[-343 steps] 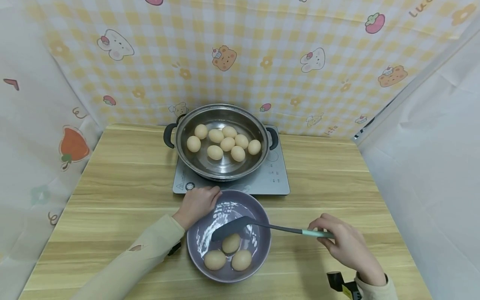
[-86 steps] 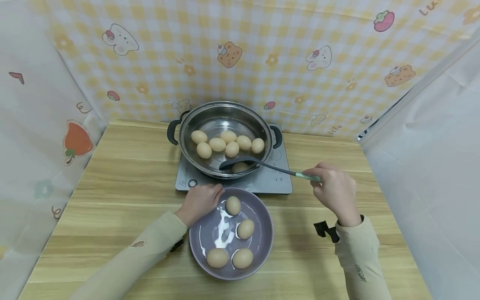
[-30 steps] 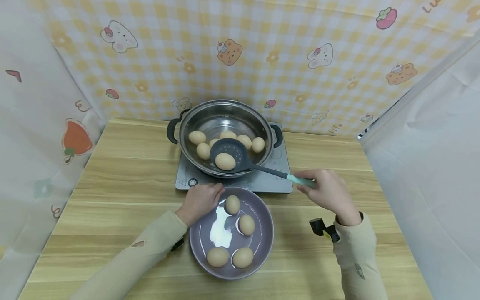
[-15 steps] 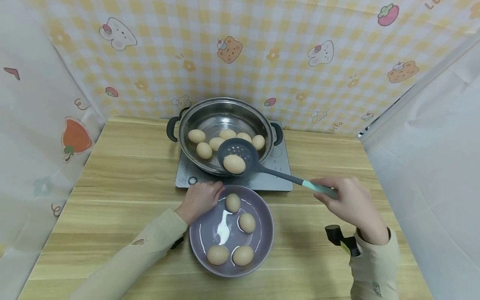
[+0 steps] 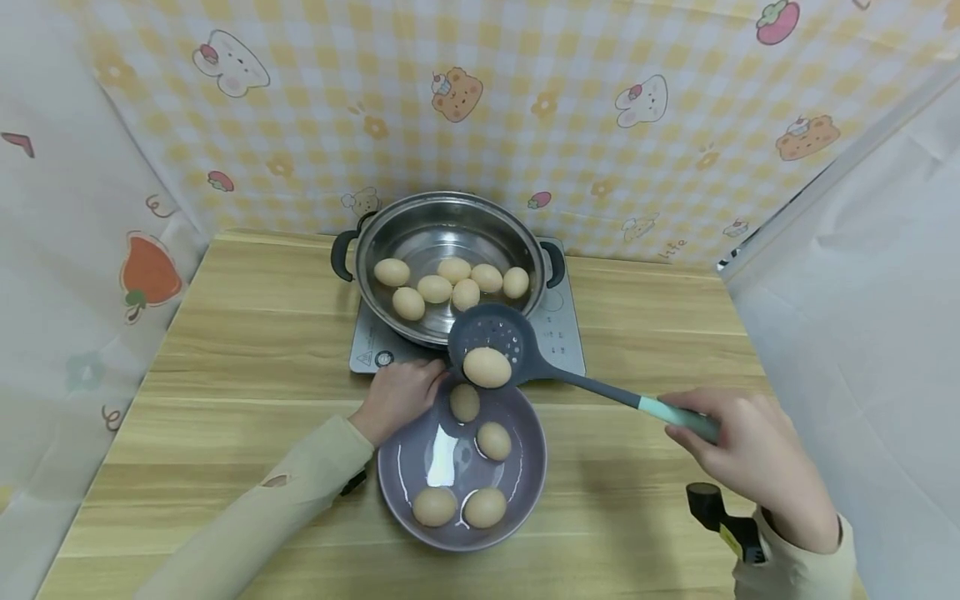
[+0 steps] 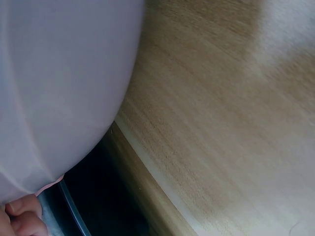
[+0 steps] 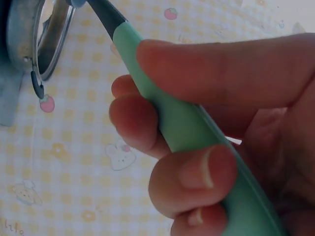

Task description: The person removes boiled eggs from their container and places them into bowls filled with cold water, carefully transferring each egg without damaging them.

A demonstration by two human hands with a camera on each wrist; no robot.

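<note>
While carrying: right hand [image 5: 750, 454] is gripping the slotted spoon [image 5: 491, 337], keeping the egg [image 5: 487, 367] level.
Bowl: left hand [image 5: 397, 398], fingers curled on the rim, is steadying the purple bowl [image 5: 525, 492].

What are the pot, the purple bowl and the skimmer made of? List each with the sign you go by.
Pot: looks like stainless steel, polished, going by its mirror-like grey reflections.
Purple bowl: probably glazed ceramic or smooth plastic; its matte lilac wall carries soft white glare, and the look cannot settle which.
Skimmer: dark grey, matte head with holes, likely silicone or nylon; mint-green handle in the right hand looks like smooth plastic.
</note>
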